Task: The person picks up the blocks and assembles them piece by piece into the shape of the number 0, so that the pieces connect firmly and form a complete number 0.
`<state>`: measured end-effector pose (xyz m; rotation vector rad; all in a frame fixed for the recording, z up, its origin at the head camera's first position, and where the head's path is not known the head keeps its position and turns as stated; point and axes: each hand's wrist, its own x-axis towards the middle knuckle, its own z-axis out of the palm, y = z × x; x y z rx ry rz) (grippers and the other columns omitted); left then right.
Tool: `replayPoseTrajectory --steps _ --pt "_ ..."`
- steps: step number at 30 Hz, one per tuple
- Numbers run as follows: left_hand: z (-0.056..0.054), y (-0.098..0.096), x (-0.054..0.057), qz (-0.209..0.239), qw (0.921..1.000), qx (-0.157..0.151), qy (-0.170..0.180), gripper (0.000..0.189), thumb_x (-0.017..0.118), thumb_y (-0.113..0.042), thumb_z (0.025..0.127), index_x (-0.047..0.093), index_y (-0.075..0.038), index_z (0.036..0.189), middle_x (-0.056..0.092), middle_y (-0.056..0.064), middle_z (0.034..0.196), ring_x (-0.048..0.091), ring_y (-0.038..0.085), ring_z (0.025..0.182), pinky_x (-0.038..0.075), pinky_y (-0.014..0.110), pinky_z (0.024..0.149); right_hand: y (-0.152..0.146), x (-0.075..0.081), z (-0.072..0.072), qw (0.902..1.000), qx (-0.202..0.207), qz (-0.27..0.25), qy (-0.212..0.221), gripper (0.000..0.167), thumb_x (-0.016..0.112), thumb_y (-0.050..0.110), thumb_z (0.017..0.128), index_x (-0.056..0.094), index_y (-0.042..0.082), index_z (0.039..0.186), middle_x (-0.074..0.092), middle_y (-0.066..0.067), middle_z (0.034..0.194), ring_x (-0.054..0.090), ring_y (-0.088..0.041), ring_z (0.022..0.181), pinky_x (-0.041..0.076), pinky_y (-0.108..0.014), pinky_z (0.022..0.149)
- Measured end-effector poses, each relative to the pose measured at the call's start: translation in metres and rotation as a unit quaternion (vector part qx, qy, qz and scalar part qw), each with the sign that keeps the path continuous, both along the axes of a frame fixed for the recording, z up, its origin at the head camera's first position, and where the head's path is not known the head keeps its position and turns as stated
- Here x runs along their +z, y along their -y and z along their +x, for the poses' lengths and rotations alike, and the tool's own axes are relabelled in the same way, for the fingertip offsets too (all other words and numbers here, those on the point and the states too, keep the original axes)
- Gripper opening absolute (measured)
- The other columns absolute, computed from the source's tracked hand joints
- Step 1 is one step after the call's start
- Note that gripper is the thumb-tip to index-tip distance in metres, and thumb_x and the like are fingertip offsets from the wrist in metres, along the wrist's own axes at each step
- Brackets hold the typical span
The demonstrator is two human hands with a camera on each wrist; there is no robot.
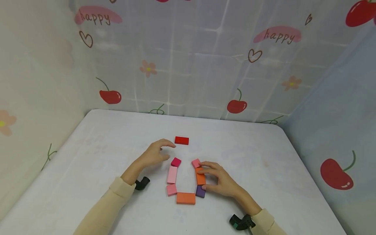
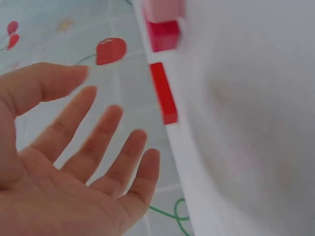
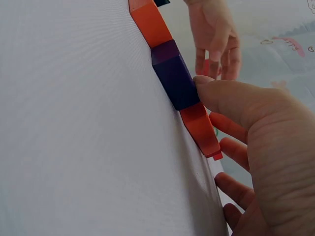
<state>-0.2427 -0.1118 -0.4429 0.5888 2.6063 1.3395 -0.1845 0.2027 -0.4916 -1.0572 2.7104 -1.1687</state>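
My left hand (image 1: 154,153) hovers with its fingers spread, holding nothing. Just beyond its fingertips lies a red block (image 1: 181,140), apart from the others; a crimson block (image 1: 176,162) is below the hand. My right hand (image 1: 221,181) rests at the right side of a U-shaped row. Its thumb touches the purple block (image 3: 174,78), while its fingers lie by the right orange block (image 1: 201,179) and the upper pink block (image 1: 195,163). Down the left side run a long pink block (image 1: 172,175) and a small pink block (image 1: 171,190). Another orange block (image 1: 186,198) forms the base.
The blocks lie on a white-covered table (image 1: 264,156). A printed curtain (image 1: 194,81) hangs behind its far edge and along both sides. Black devices are strapped at the left wrist (image 1: 142,183) and right wrist (image 1: 242,222).
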Motion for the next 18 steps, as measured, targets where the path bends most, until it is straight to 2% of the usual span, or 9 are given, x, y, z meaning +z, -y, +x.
replayPoseTrajectory --steps 2,5,9,12,16,18 --pt "0.006 0.000 0.007 0.047 0.9988 -0.002 0.013 0.037 0.065 -0.003 0.088 0.062 -0.008 0.125 0.054 0.010 0.138 0.045 0.033 0.131 0.040 0.055 0.107 0.000 0.000 0.000 1.0000 0.000 0.002 0.000 0.046 0.080 0.032 0.079 0.067 0.026 0.123 0.050 0.000 0.144 0.043 -0.023 0.133 0.041 -0.058 0.102" --pt "0.019 -0.002 0.012 0.116 0.9920 0.003 0.049 0.041 0.068 -0.007 0.088 0.060 -0.007 0.129 0.050 0.012 0.142 0.040 0.033 0.136 0.036 0.057 0.110 0.001 0.000 0.000 1.0000 0.003 0.002 0.003 0.046 0.080 0.032 0.080 0.067 0.026 0.124 0.050 0.001 0.145 0.042 -0.022 0.133 0.041 -0.057 0.102" --pt "0.037 -0.001 0.006 0.169 0.9816 0.013 0.088 0.044 0.068 -0.007 0.088 0.058 -0.003 0.131 0.047 0.014 0.145 0.037 0.034 0.137 0.032 0.057 0.112 0.001 0.000 0.000 1.0000 0.005 0.001 -0.007 0.046 0.080 0.032 0.080 0.067 0.026 0.123 0.050 0.000 0.144 0.043 -0.022 0.133 0.042 -0.056 0.102" --pt "0.046 0.000 -0.005 0.154 0.9850 0.011 0.077 0.044 0.070 -0.006 0.087 0.058 -0.002 0.130 0.047 0.017 0.144 0.039 0.036 0.135 0.034 0.058 0.110 0.001 0.000 0.000 0.9999 0.004 -0.001 -0.015 0.045 0.080 0.030 0.079 0.068 0.024 0.123 0.051 -0.002 0.143 0.043 -0.024 0.133 0.042 -0.056 0.102" --pt "0.052 0.004 -0.018 0.099 0.9949 -0.011 0.019 0.045 0.076 -0.013 0.083 0.062 -0.008 0.126 0.047 0.016 0.144 0.039 0.037 0.136 0.035 0.061 0.108 0.001 0.001 0.001 0.9998 0.005 -0.001 -0.018 0.045 0.079 0.030 0.080 0.068 0.023 0.123 0.051 -0.004 0.143 0.043 -0.025 0.132 0.042 -0.057 0.100" --pt "0.052 0.006 -0.022 0.071 0.9969 -0.030 -0.011 0.045 0.078 -0.018 0.081 0.064 -0.012 0.124 0.047 0.013 0.145 0.037 0.037 0.137 0.034 0.063 0.108 0.001 0.001 0.001 0.9999 0.005 -0.001 -0.013 0.044 0.079 0.030 0.081 0.067 0.023 0.123 0.051 -0.004 0.143 0.043 -0.025 0.132 0.042 -0.058 0.100"
